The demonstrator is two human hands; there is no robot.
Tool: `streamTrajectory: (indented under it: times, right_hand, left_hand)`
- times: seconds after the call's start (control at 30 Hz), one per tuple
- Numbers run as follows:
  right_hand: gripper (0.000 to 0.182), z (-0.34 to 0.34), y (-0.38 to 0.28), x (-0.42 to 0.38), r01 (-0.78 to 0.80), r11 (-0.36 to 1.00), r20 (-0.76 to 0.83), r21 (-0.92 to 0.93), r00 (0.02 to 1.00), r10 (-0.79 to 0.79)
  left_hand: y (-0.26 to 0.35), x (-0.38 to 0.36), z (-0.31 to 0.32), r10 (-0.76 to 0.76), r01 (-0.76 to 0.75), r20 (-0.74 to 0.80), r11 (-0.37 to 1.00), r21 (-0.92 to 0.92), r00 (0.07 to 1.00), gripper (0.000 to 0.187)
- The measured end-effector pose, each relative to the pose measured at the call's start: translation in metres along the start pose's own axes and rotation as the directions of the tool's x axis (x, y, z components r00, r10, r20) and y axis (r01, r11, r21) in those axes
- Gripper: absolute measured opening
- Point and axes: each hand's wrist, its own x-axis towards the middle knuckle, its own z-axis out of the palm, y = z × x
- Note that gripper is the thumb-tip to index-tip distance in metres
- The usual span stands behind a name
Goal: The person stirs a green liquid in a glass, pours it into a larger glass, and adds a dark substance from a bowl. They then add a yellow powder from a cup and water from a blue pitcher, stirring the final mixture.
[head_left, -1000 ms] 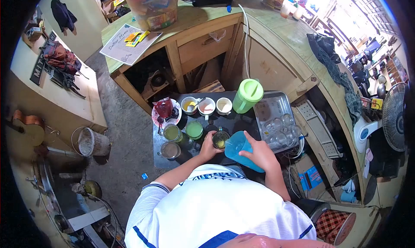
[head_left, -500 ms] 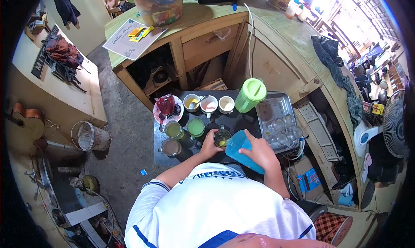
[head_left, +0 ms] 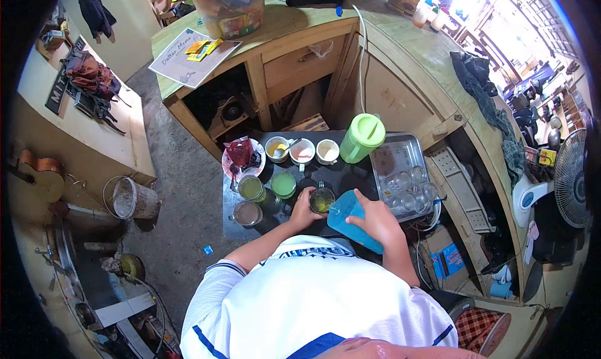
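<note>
My left hand is wrapped round the side of a clear glass mug with some yellowish-green liquid in it. A translucent blue pitcher is gripped in my right hand, tilted so that its mouth is right at the mug's rim. Left of the mug stand a glass of pale green drink, a glass of darker green drink and a glass mug of brownish drink. Behind them are a white cup with yellow contents and a spoon, a cup with pinkish contents and another white cup.
A lidded green pitcher stands behind my right hand. To the right, a metal tray holds several upturned glasses. A plate with a red packet sits at the table's far left corner. A wooden counter curves around behind.
The blue pitcher's mouth has shifted slightly down and right, and the liquid in the mug looks a little fuller. My left hand stays on the mug.
</note>
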Motion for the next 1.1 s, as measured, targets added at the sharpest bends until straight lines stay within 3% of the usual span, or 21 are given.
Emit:
streamTrajectory:
  times: [0.83,0.93,1.1]
  right_hand:
    - [0.081,0.003,0.008,0.001,-0.02,0.999,0.0,0.043,1.0,0.02]
    - [0.082,0.006,0.022,0.003,0.025,0.996,-0.016,0.081,1.0,-0.023]
    - [0.083,0.017,0.052,0.002,0.042,0.952,0.04,0.302,0.998,-0.056]
  left_hand:
    - [0.004,-0.001,-0.002,0.008,-0.008,-0.008,1.0,0.028,1.0,0.088]
    - [-0.001,0.0,0.0,0.006,-0.006,0.001,1.0,0.02,1.0,0.089]
    - [-0.001,0.0,0.0,0.005,-0.005,0.017,1.0,0.022,1.0,0.09]
